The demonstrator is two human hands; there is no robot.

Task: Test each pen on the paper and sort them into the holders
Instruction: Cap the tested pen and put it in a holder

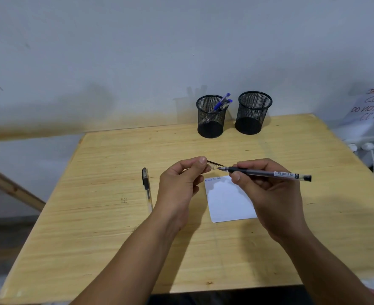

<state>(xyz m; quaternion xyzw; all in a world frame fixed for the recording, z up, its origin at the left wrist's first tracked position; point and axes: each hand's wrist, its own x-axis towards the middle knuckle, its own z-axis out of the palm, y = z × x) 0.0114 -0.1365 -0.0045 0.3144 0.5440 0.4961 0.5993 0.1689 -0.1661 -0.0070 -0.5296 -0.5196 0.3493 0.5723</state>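
- Black mesh, two holders at the far edge of the wooden surface point(106, 227): the left holder point(210, 119) already carries a few blue pens point(222, 103), leaning to its right rim, while the right holder point(253, 115) looks bare inside as far as I can see.
- From my seat, the left hand point(179, 186) has its grip pinched on a small cap point(214, 165), and the right hand point(267, 194) has its grip curled round a dark-barrelled pen point(269, 173), tip pointing left at the cap.
- Cap and tip are almost touching; I cannot tell whether the cap is coming off or going back on.
- White paper point(230, 201) lies just below the pen tip, between the hands, with a short line of scribbles along its top edge, so I judge some testing is done.
- One more capped pen point(146, 188) lies on the surface left of the left hand, apart from it and untouched.
- My reading: partway through. The held pen is not yet sorted, the lying pen is left to test, and the right holder has taken nothing yet.
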